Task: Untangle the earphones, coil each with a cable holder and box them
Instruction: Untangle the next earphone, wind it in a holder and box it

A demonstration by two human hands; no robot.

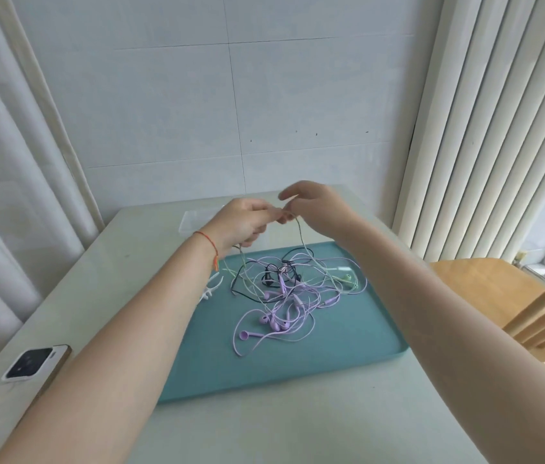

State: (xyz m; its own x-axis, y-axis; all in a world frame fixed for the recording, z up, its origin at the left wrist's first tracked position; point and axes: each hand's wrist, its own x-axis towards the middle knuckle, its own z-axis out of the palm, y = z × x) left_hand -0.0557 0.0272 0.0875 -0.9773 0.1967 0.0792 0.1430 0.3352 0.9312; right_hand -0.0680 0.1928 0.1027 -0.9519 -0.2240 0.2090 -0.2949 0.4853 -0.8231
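Both hands meet above the far edge of the tray (pixel 348 343). The left hand (pixel 242 222) is curled, its fingertips pinching a pale green cable (pixel 300 236) where it meets the right hand (pixel 314 207). The right hand pinches the same strand between thumb and lower fingers, with the forefinger raised free. Two runs of this cable hang from the grip down into the heap, one under each hand.

The tangle of earphones (pixel 284 293) lies directly below and nearer the person than the grip. It occupies the far middle of the tray, with purple loops trailing toward the centre. Purple, green and black cables are interlaced; how many sets there are cannot be told.

Judgement: the step in hand is freeing the green set. It would be done well by lifting slowly, keeping the strand slack, and feeding its end back through each crossing rather than pulling, since tension would tighten the knots.

White cable holders (pixel 212 289) lie at the tray's left edge, partly behind the left forearm. A clear box (pixel 197 221) sits on the tabletop (pixel 297 430) beyond the tray. A phone (pixel 35 361) rests at the tabletop's left edge. Coiling and boxing are not yet begun.
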